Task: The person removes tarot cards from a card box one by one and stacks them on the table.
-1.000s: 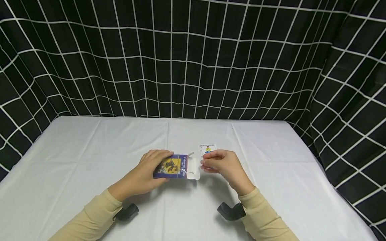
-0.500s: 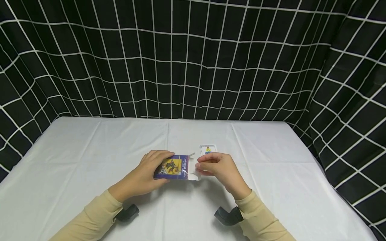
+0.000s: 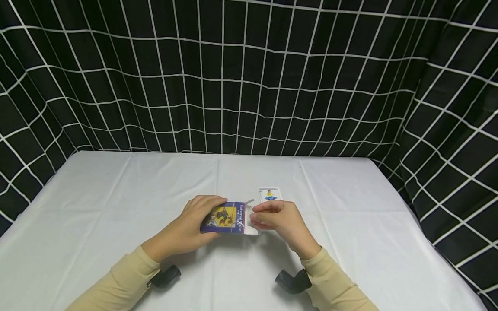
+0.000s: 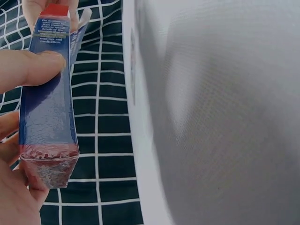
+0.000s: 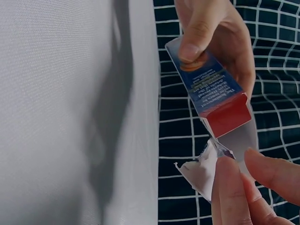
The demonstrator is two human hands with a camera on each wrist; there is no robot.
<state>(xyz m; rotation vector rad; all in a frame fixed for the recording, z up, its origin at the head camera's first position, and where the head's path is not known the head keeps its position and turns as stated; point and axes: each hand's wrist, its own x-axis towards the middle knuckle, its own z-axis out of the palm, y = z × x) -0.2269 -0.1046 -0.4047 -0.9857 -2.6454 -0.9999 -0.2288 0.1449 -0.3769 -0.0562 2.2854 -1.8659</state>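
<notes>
My left hand [image 3: 190,229] grips a blue tarot card box [image 3: 222,217], thumb along one narrow side and fingers on the opposite one. The box is held above the table, its open end towards my right hand [image 3: 284,224]. In the right wrist view a red side flap [image 5: 228,115] folds over at that end, and a creased white lid flap [image 5: 199,171] sticks out below it. Right thumb and fingers pinch the lid flap. Behind the right hand a tarot card [image 3: 270,194] with a yellow and blue figure lies on the table, its near part hidden by the hand.
A white cloth [image 3: 116,190] with fold lines covers the table. Black curtains [image 3: 210,90] with a white grid surround its back and sides. Dark curved pieces [image 3: 293,281] sit at both wrists, below the beige sleeves [image 3: 128,272].
My right hand has moved slightly left and down to the box's open end, and its fingers now cover more of the white flap. The left hand and the box have hardly moved.
</notes>
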